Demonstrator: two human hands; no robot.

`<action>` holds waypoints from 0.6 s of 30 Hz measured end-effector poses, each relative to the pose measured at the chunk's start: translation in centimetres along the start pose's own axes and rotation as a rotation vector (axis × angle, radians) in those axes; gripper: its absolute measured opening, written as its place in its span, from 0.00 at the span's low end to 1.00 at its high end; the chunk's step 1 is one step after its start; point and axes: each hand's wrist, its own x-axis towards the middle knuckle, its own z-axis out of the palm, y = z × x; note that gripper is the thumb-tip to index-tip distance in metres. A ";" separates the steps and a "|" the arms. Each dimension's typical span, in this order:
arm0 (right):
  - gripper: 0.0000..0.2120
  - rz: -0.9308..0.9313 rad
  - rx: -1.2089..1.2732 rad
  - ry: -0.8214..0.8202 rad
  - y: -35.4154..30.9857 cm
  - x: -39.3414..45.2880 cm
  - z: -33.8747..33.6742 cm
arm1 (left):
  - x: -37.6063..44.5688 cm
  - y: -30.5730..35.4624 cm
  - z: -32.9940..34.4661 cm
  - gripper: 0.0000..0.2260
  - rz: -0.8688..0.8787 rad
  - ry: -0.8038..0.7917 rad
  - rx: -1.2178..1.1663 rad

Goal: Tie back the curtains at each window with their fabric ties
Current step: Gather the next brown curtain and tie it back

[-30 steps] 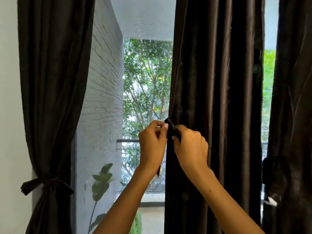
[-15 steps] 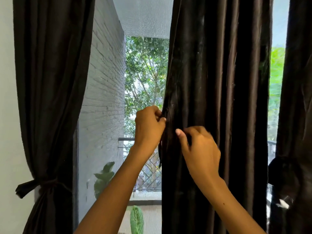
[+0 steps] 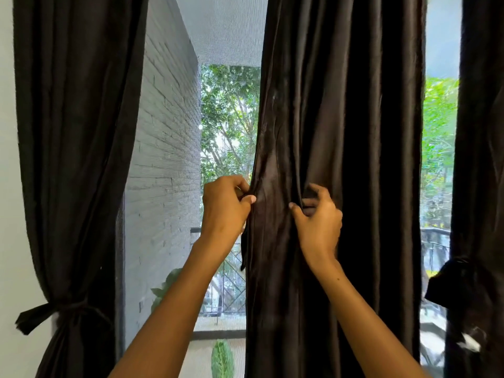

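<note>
I am facing a window hung with dark curtains. My left hand (image 3: 226, 205) pinches the near edge of the middle curtain (image 3: 341, 159) between thumb and curled fingers. My right hand (image 3: 317, 216), just beside it, has its fingers curled into a fold of the same panel, gripping the cloth. This curtain hangs loose and full below my hands, with no tie around it yet. A narrow dark strip (image 3: 243, 252) dangles at its edge under my left hand; it may be the fabric tie, but I cannot tell.

Well to the left of my hands and lower down, the left curtain (image 3: 76, 132) is already gathered and bound by its tie (image 3: 54, 313), knotted with an end sticking out. Far to the right of my right hand, another curtain (image 3: 480, 132) looks bunched at a dark knot (image 3: 450, 282), so probably tied too.

By my judgement, the middle panel is what remains.
</note>
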 end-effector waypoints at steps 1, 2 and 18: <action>0.21 -0.018 0.018 -0.011 -0.1 0.0 0.1 | 0.0 -0.1 -0.1 0.04 -0.002 0.007 -0.002; 0.17 -0.049 0.028 -0.010 -0.2 -0.3 0.2 | -0.1 -0.2 -0.1 0.04 -0.005 0.016 -0.004; 0.23 -0.485 -0.157 -0.190 -1.0 -5.1 0.3 | -2.2 1.4 0.7 0.07 0.060 0.070 -0.183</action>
